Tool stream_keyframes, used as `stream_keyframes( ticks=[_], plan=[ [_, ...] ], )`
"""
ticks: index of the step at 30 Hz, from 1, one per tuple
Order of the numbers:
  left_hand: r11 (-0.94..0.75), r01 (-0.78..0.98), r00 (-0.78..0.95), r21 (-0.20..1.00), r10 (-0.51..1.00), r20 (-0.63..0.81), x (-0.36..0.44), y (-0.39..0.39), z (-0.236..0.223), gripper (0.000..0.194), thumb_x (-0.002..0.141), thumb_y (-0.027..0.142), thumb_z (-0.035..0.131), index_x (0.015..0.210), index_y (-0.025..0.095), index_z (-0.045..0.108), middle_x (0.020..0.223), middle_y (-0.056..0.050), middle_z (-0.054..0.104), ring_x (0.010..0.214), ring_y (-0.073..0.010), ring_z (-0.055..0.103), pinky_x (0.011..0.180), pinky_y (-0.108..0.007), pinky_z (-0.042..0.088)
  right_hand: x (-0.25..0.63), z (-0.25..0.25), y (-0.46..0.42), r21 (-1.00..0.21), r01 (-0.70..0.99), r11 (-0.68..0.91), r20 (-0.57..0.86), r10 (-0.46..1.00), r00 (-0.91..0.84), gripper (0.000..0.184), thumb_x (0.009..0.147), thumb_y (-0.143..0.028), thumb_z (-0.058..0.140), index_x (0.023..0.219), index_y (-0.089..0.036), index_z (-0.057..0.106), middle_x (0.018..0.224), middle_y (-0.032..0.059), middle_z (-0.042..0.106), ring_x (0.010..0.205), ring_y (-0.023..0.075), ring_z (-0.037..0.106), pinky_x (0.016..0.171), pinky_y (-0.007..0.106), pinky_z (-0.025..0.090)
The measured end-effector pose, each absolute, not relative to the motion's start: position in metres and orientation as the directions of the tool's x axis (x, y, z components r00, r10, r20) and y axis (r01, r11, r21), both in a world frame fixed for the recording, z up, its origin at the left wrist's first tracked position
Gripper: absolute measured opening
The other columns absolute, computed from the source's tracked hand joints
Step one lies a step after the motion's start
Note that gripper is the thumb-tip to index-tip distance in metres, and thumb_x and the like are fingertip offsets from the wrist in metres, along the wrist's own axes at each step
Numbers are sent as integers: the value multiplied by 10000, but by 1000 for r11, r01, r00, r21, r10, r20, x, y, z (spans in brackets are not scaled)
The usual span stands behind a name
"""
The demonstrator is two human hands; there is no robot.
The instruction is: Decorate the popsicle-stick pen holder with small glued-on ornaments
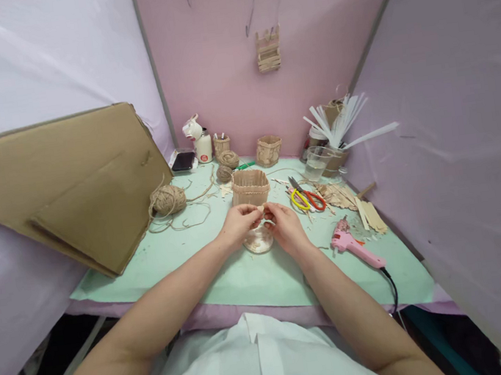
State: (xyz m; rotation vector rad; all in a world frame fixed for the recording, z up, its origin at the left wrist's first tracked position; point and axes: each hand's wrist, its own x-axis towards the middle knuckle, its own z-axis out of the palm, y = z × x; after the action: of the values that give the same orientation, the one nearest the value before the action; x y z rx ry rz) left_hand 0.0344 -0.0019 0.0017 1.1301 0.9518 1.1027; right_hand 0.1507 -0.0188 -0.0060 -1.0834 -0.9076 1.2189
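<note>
My left hand (241,222) and my right hand (285,223) meet at the middle of the table, fingertips pinched together. Between them shows a small pale piece (261,209), too small to name surely; both hands are closed on it. Just behind the fingers stands a small square wooden basket (250,187) with a braided-looking rim, its lower part hidden by my hands. Below the fingers a round, pale, shiny dish (258,242) lies on the table, partly covered by the hands.
A pink glue gun (355,247) with a black cord lies at right. Scissors (307,198), wood strips (369,215) and a clear plastic cup (316,163) are behind it. Twine balls (168,199) and a cardboard sheet (94,189) stand left. Another basket (268,150) sits at the back.
</note>
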Motion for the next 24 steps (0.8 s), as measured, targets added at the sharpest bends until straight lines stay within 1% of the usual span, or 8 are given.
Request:
stream_keyframes(
  ticks=[3,5,7,8,10,14,19,24],
  plan=[
    [5,-30,219,1000,976,2,32,-2,3,238,583,327,716,613,122,599,529,20,532,493,-72,434,505,-217,333,159,-1,-18,-989,-144,44,22,988,151,203,655,-365,643,731,-176,648,682,-10,600,642,124,498,570,233,362],
    [-30,58,223,998,975,16,31,-3,3,171,593,270,686,602,122,601,528,23,536,500,-76,448,511,-216,341,164,2,-19,-996,-18,91,88,989,120,164,641,-327,658,687,-170,650,668,-11,607,651,126,507,614,241,373],
    [-40,105,227,994,974,15,31,-4,3,128,601,237,665,611,121,613,533,21,546,510,-79,462,516,-213,350,166,4,-21,-986,97,136,144,986,82,149,651,-315,644,664,-166,644,667,-8,614,661,129,517,652,251,383],
    [-30,110,231,993,973,4,31,-4,3,126,607,238,662,623,119,623,539,16,555,514,-81,469,516,-213,356,167,4,-21,-981,128,146,155,985,69,155,659,-321,635,662,-166,640,664,-8,613,656,128,515,655,253,383],
    [19,89,254,996,966,-42,31,-4,3,153,623,259,668,672,116,651,575,-1,589,529,-87,491,525,-216,376,169,4,-21,-985,118,129,139,987,76,177,666,-344,629,671,-167,631,649,-15,600,622,120,494,629,252,373],
    [117,25,300,993,947,-119,32,-4,2,196,624,276,700,728,111,681,656,-35,641,567,-93,523,567,-226,418,170,3,-21,-998,23,54,57,992,112,212,652,-383,640,674,-174,609,586,-38,548,544,100,430,555,244,330],
    [138,-53,294,989,949,-117,34,-3,-1,215,600,295,740,681,110,666,632,-36,628,560,-88,509,551,-223,400,168,3,-21,-1000,-10,24,23,995,97,193,632,-363,654,652,-176,610,584,-44,538,528,90,403,543,241,317],
    [177,-129,296,976,946,-132,34,-2,-3,274,575,340,767,637,114,625,602,-21,598,524,-70,475,521,-212,372,167,2,-18,-998,-64,19,14,997,77,201,650,-367,629,678,-168,642,588,-37,529,532,90,395,527,238,309]
  ],
)
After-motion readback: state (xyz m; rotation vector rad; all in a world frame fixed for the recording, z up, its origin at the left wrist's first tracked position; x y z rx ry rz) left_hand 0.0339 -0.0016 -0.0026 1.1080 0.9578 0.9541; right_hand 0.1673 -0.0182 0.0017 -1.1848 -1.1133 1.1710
